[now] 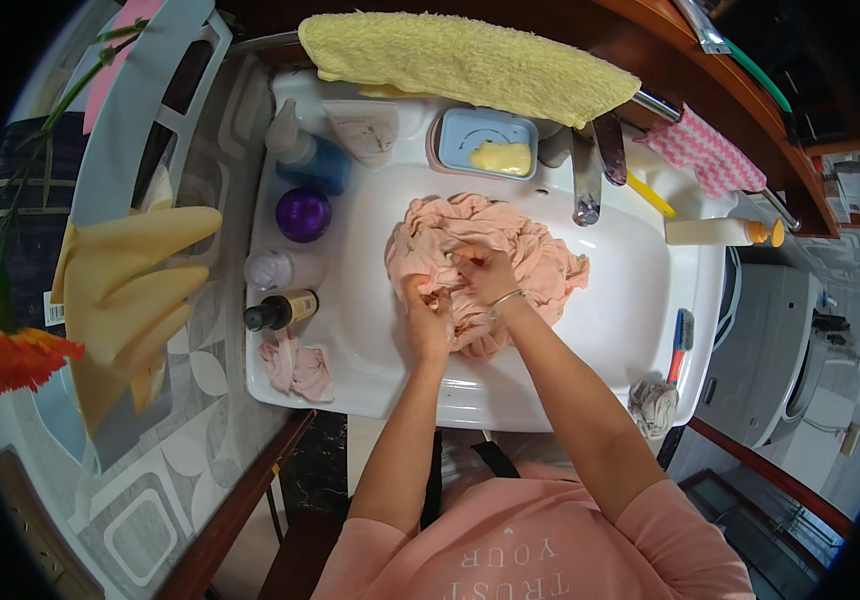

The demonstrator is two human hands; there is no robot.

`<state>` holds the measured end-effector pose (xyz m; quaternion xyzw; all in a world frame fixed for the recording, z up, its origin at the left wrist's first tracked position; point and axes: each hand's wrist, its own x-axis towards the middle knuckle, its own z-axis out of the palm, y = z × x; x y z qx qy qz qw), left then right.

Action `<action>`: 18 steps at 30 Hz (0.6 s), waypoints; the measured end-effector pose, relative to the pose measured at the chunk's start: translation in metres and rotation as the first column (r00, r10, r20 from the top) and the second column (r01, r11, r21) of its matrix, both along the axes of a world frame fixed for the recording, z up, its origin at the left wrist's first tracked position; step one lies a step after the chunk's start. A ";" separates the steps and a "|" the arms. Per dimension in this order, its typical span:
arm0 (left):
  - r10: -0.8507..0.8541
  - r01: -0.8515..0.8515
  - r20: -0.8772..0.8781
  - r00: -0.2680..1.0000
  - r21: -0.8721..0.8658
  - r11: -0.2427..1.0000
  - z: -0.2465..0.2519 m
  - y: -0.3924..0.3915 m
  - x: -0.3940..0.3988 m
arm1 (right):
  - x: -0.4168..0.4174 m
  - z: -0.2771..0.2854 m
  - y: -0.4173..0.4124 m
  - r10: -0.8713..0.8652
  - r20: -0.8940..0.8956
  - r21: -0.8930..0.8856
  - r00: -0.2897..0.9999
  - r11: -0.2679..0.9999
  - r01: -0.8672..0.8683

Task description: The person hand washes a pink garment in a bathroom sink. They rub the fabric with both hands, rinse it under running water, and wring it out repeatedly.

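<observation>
A crumpled pink cloth garment (527,247) lies bunched up in the basin of a white ceramic sink (610,315). My left hand (428,319) grips the garment's near left part, the thumb pressing into a fold. Close beside it, my right hand (486,276), with a bracelet at the wrist, has its bent fingers closed on the fabric near the middle. Both hands are a short way apart, and folds partly hide the fingertips. Behind the garment, a blue soap dish (460,146) holds a yellow bar of soap (503,158) on the sink's back ledge.
A metal faucet (586,180) reaches over the basin. Bottles, including a dark pump bottle (280,310), and a purple round container (303,214) line the left rim. A brush (681,345) rests on the right rim. A yellow towel (467,64) hangs behind; rubber gloves (130,277) hang left.
</observation>
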<state>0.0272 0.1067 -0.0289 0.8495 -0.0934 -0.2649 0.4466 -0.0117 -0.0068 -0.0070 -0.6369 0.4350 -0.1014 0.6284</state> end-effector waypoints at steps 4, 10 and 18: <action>0.013 -0.013 -0.007 1.000 -0.023 1.000 0.002 0.001 0.000 | -0.014 0.016 -0.006 -0.241 0.183 0.639 0.953 0.766 0.071; 0.018 -0.017 0.025 1.000 -0.026 1.000 0.001 0.000 0.000 | -0.014 0.008 -0.003 -0.222 0.201 0.465 0.954 0.879 0.106; 0.154 -0.194 -0.199 0.968 -0.204 0.959 0.010 -0.001 -0.003 | -0.014 -0.019 0.003 -0.248 0.091 -0.071 0.965 0.964 0.254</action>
